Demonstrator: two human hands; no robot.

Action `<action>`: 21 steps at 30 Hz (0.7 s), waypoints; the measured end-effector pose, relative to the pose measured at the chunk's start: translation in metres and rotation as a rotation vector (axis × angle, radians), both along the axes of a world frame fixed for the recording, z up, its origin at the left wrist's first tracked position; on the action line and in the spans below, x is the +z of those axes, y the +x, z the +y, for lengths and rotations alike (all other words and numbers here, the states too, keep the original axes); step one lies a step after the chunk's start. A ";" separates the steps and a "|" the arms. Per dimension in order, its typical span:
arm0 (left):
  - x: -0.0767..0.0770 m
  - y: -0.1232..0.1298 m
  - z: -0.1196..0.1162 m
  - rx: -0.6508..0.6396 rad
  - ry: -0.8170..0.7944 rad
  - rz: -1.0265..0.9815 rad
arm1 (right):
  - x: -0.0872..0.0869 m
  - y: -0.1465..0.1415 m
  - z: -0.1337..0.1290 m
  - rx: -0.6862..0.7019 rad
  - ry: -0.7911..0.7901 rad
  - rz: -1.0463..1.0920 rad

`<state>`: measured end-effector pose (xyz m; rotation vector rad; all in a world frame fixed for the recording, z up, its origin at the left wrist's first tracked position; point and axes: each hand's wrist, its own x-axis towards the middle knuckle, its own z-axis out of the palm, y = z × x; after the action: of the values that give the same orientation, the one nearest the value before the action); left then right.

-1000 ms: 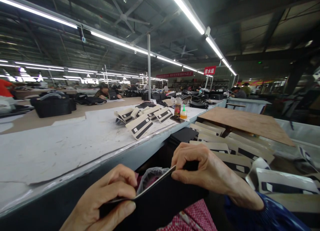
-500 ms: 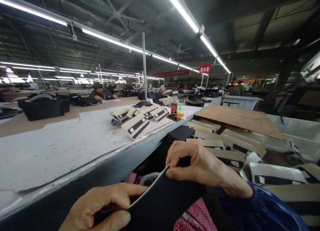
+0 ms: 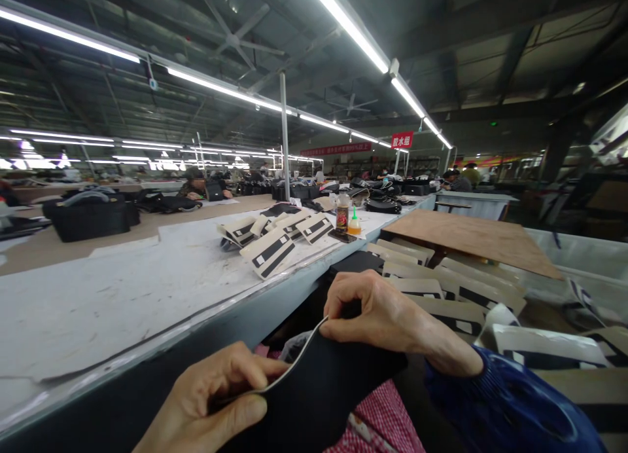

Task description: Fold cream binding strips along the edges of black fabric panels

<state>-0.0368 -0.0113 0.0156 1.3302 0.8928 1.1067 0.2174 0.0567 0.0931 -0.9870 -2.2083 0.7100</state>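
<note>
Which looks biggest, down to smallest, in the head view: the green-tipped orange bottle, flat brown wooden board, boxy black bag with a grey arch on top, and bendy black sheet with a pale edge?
1. black sheet (nearest, so it looks bigger)
2. wooden board
3. black bag
4. orange bottle

the left hand (image 3: 210,394) and right hand (image 3: 377,315) pinch a black sheet (image 3: 318,387) by its curved edge. checked cloth (image 3: 392,414) shows below them, pale panels (image 3: 544,338) lie right of them, and bottles (image 3: 342,218) stand on the tabletop (image 3: 147,309) beyond them.
</note>
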 end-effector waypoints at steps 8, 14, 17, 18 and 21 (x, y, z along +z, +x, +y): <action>-0.009 -0.012 0.010 0.188 0.376 0.402 | 0.005 0.003 0.008 0.017 -0.200 -0.004; 0.003 -0.010 0.015 -0.017 0.472 0.367 | 0.012 0.005 -0.004 0.053 -0.246 -0.007; 0.006 -0.006 0.015 -0.001 0.543 0.398 | 0.014 0.006 -0.007 0.071 -0.188 0.001; 0.005 -0.005 0.015 0.027 0.592 0.416 | 0.014 0.006 -0.008 0.077 -0.166 0.009; 0.002 -0.004 0.016 0.147 0.768 0.421 | 0.012 0.007 -0.007 0.089 -0.128 0.048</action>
<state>-0.0408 0.0045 0.0174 2.2171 0.9077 1.3799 0.2239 0.0497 0.1053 -0.9276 -2.1981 0.9160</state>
